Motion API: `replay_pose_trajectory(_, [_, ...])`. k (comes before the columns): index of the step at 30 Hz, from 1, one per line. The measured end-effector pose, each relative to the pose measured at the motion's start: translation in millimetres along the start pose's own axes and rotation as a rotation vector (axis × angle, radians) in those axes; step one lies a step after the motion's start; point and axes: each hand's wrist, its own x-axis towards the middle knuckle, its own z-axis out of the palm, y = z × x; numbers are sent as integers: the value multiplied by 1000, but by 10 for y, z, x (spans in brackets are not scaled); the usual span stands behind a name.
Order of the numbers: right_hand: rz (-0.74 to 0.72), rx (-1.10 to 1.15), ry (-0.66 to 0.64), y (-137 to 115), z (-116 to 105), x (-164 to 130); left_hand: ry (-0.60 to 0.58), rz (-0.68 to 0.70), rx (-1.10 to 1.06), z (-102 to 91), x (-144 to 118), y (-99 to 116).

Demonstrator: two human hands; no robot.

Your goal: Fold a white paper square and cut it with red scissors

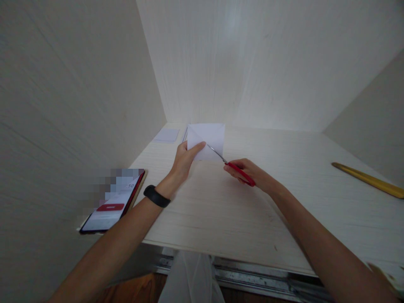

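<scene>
A white sheet of paper (pixel 210 134) with faint crease lines is held up over the table. My left hand (pixel 185 158) grips its lower left part, thumb on the near face and the other fingers mostly hidden behind. In my right hand (pixel 248 168) is a pair of scissors (pixel 241 174) with red handles. Their metal blades point up and left, lying over the paper with the tips close to my left thumb. Whether the blades are cutting in I cannot tell.
Another piece of white paper (pixel 167 135) lies at the back left. A phone or tablet (pixel 121 202) with a lit screen rests at the left edge. A long yellow object (pixel 368 179) lies on the right of the pale table (pixel 214 214). Walls enclose the back and sides.
</scene>
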Motion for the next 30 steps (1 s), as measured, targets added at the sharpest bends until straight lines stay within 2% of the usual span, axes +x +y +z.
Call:
replay_pose_trajectory(9, [13,-35,57,-9,-2,-9,47,68,-8,-4,17,1])
replay_pose_trajectory(16, [28,-87,42,95,-41,21,66,97,15,-34,39,-32])
replay_pose_trajectory(19, [32,-178,85,119,-52,46,58,106,16,-34,41,-31])
replay_pose_trajectory(22, [54,-221,179,129,-65,69,33,68,24,-28,26,-25])
replay_pose_trajectory(26, [107,-56,279,164,-72,95,3,8,51,-30,-1,-29])
replay_pose_trajectory(30, [11,244,307,155,-26,115,-44,-66,104,-25,-20,-43])
